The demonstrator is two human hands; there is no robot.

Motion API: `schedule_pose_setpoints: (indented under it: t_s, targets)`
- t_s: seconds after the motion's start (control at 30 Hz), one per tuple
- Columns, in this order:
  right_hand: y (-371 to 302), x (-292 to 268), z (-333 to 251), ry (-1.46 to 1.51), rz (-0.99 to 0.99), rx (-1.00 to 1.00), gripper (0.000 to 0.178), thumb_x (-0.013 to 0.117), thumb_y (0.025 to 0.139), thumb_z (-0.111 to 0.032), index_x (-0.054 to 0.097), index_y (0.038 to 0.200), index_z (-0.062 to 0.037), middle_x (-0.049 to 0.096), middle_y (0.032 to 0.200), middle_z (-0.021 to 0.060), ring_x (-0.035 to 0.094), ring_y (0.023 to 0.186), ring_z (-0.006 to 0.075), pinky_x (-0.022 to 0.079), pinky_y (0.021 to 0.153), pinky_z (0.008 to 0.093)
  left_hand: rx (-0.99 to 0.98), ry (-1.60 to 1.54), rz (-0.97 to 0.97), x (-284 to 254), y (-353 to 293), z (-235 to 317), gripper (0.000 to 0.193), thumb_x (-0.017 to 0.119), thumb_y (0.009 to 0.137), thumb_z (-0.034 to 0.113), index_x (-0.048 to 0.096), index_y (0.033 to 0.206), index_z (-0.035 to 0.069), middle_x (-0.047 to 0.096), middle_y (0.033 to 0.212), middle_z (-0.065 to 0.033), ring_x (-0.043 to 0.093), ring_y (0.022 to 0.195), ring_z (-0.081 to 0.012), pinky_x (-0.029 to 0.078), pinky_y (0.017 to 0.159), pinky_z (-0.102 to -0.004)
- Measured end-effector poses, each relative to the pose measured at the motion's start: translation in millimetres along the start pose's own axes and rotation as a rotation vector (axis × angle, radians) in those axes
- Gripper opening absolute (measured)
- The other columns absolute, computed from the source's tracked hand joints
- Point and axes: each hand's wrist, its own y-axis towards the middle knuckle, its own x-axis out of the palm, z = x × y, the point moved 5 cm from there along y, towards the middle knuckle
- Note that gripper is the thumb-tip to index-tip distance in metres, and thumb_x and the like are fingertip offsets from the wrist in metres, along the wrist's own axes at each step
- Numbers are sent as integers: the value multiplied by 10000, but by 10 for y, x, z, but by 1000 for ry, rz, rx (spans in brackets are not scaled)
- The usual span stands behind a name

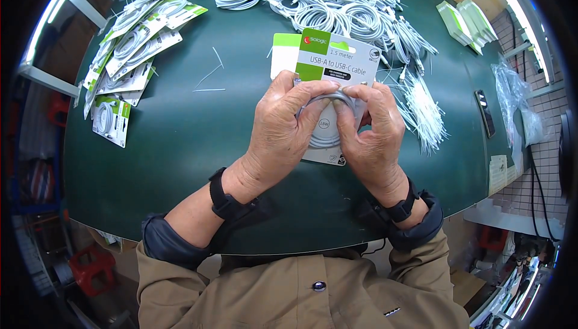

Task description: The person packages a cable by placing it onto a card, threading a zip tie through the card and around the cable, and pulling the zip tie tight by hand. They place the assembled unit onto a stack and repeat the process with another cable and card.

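Note:
Both hands hold a white and green cardboard backing card (361,61) above the middle of the table, with a coiled white USB cable (325,139) lying against its front. My left hand (286,115) is closed on the coil and card from the left, thumb at the top of the coil. From the other side my right hand (374,118) grips them too, its thumb and forefinger pinched at the coil's top. Fingers partly hide the coil and whatever fastens it there. Behind the held card, to its left, another green and white card (285,58) shows.
Coiled white cables (337,4) are heaped at the far middle. Thin white ties (424,112) lie in a bundle at right, and a few loose ties (211,75) at left. Carded cables (129,58) pile up far left. Blank-looking cards (466,25), a phone (484,113) and plastic bags (512,103) occupy the right.

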Motion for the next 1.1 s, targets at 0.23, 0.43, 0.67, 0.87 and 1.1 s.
schedule_pose_setpoints:
  t_s: [0.23, 0.43, 0.67, 0.87, 1.1]
  targets:
    - [-9, 9, -7, 32, -6, 46, 240, 748, 880, 30, 660, 1095, -31, 637, 1049, 123, 664, 822, 177, 554, 619, 274, -3, 6, -4, 6, 4, -6, 257, 672, 954, -24, 733, 1188, 64, 614, 1051, -106, 691, 963, -218, 586, 815, -319]
    - [-12, 29, -2, 70, -3, 78, 202, 748, 892, 30, 660, 1065, -26, 618, 1023, 105, 636, 794, 151, 533, 617, 266, -28, 24, -13, 12, 16, -7, 230, 677, 961, -6, 728, 1176, 55, 609, 1044, -106, 687, 950, -214, 584, 804, -319]
    - [-28, 45, 36, 97, -17, 119, 130, 760, 906, 5, 661, 987, -17, 580, 939, 51, 544, 739, 83, 459, 611, 235, -75, 43, -67, 13, 40, -35, 223, 687, 937, 9, 720, 1153, 55, 617, 1049, -160, 679, 931, -309, 572, 795, -380]
    - [-64, 81, 203, 285, -75, 333, 119, 785, 872, -8, 682, 931, -16, 584, 910, 65, 555, 720, 117, 447, 585, 269, -112, 39, -132, -19, 82, -48, 226, 693, 927, 10, 717, 1149, 43, 632, 1051, -156, 672, 945, -307, 564, 814, -381]
    - [-57, -17, 210, 281, -15, 264, 96, 756, 916, 7, 670, 958, -2, 560, 950, 16, 532, 768, 44, 445, 611, 204, -88, 9, -43, -16, 44, 17, 246, 700, 919, 11, 707, 1162, 46, 651, 983, -139, 663, 914, -305, 550, 804, -385]
